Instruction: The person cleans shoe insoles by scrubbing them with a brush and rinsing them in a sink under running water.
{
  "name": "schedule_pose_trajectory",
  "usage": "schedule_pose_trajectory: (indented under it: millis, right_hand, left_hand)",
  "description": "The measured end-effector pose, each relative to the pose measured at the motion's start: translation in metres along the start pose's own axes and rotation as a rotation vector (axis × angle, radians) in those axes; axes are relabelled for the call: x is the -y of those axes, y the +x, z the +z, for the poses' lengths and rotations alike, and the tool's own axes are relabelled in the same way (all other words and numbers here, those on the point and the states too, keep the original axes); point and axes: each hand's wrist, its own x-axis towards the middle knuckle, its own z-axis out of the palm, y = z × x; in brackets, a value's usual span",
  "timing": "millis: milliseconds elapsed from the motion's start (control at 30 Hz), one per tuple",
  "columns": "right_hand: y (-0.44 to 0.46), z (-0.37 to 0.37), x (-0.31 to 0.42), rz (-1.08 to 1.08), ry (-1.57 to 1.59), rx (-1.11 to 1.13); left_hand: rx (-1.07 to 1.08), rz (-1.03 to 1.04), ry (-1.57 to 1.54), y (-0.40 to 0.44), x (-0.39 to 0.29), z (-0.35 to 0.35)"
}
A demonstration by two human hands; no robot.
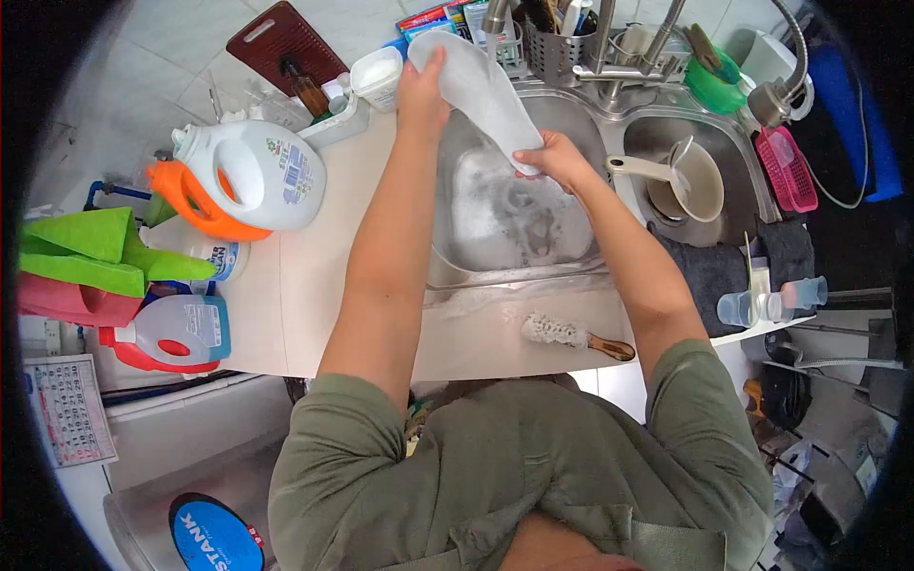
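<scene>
A white shoe insole (476,90) is held at a slant over the left sink basin (598,133), below the faucet (495,17). My left hand (424,93) grips its wide upper end along the edge. At the narrower lower end, my right hand (555,161) pinches it between thumb and fingers. Soapy water with foam (490,214) covers part of the basin floor beneath. On the counter's front edge, near my right forearm, lies a scrub brush (571,335) with white bristles and a brown handle.
Large detergent jugs (286,176) stand on the left, by green cloths (86,249). A white saucepan (700,186) sits in the right basin. Plastic cups (773,303) rest on a dark cloth at right. Behind are a cutlery holder (557,57) and a white tub (377,78).
</scene>
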Motion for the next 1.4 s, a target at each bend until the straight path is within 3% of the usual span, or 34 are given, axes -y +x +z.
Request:
schedule_pose_trajectory:
  millis: [167, 200, 233, 300, 333, 400, 500, 600, 833, 900, 1000, 1167, 1233, 1267, 1333, 1367, 1400]
  right_hand:
    - [0.001, -0.021, -0.017, 0.040, -0.125, 0.024]
    - [-0.006, -0.025, -0.018, 0.144, -0.118, 0.045]
    - [-0.013, -0.029, -0.017, 0.250, -0.111, 0.066]
    - [-0.020, -0.037, -0.018, 0.278, -0.063, 0.054]
    - [-0.023, -0.039, -0.018, 0.303, -0.013, 0.045]
    - [-0.025, -0.037, -0.013, 0.272, -0.060, 0.058]
    - [-0.024, -0.024, -0.008, 0.135, -0.089, -0.011]
    - [-0.016, -0.012, -0.004, -0.015, -0.010, -0.110]
    - [-0.007, 0.004, -0.011, -0.114, -0.016, -0.084]
    - [0.001, 0.012, -0.007, -0.216, -0.005, -0.169]
    - [0.014, 0.031, -0.002, -0.368, -0.073, -0.328]
    - [0.026, 0.048, -0.010, -0.418, -0.383, -0.520]
    - [0.032, 0.044, -0.003, -0.321, -0.405, -0.471]
    - [0.035, 0.043, 0.001, -0.271, -0.417, -0.448]
    - [0.037, 0.041, 0.015, -0.341, -0.410, -0.398]
    - [0.039, 0.042, 0.024, -0.411, -0.402, -0.345]
    - [0.042, 0.040, 0.031, -0.411, -0.401, -0.343]
  left_hand:
    - [0.081, -0.387, -0.077, -0.043, 0.049, -0.019]
    - [0.114, -0.519, -0.139, -0.050, 0.050, -0.017]
    - [0.114, -0.525, -0.142, -0.054, 0.049, -0.015]
    - [0.161, -0.666, -0.129, -0.057, 0.047, -0.010]
    - [0.161, -0.669, -0.132, -0.063, 0.050, -0.006]
    - [0.291, -0.391, 0.319, -0.072, 0.060, 0.006]
    - [0.214, -0.225, 0.478, -0.073, 0.069, 0.005]
    - [0.125, -0.227, 0.635, -0.080, 0.060, 0.011]
    - [-0.007, -0.438, 0.267, -0.071, 0.051, -0.006]
    - [0.080, -0.236, 0.337, -0.078, 0.058, -0.006]
    - [0.039, -0.074, 0.317, -0.084, 0.066, -0.008]
    - [-0.113, -0.075, 0.650, -0.088, 0.071, -0.022]
    - [-0.077, -0.076, 1.021, -0.095, 0.068, -0.024]
    - [-0.079, -0.076, 1.023, -0.098, 0.066, -0.027]
    - [0.068, -0.373, 0.682, -0.105, 0.063, -0.032]
    - [0.065, -0.373, 0.681, -0.106, 0.059, -0.035]
    - [0.159, -0.519, 0.740, -0.106, 0.052, -0.037]
